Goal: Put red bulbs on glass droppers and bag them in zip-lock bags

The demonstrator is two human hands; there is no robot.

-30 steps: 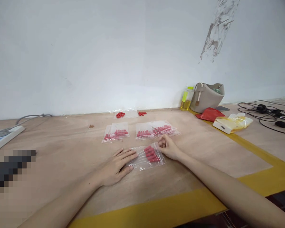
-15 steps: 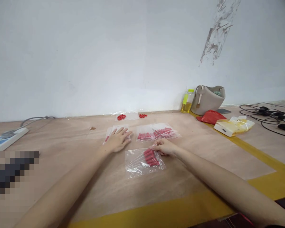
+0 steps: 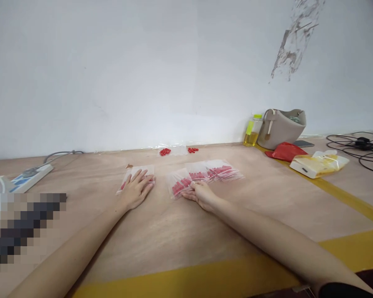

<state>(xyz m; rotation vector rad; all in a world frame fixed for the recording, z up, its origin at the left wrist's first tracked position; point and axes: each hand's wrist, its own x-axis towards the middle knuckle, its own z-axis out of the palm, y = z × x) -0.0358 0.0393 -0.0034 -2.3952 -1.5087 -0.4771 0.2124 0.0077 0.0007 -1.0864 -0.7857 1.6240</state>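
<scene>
My left hand (image 3: 136, 189) lies flat with spread fingers on clear plastic bags (image 3: 148, 170) at the left, which hold red pieces partly hidden under the fingers. My right hand (image 3: 202, 195) pinches the lower right edge of a clear plastic bag (image 3: 173, 178) with several red cylindrical pieces inside. This bag rests at the left end of a row, its right side overlapping the neighbouring bag (image 3: 196, 169). Farther right in the row, more bags (image 3: 224, 169) with red pieces overlap one another.
Loose red pieces (image 3: 165, 152) lie on plastic near the wall. A bottle (image 3: 251, 131), a grey bag (image 3: 281, 130), a red pouch (image 3: 286, 152), a white-yellow packet (image 3: 320, 164) and black cables (image 3: 363, 145) are at right. A power strip (image 3: 34, 178) sits at left.
My right hand has moved the bag of red pieces away from the near side and turned it to the left end of the row. My left hand and the bags under it have slid left.
</scene>
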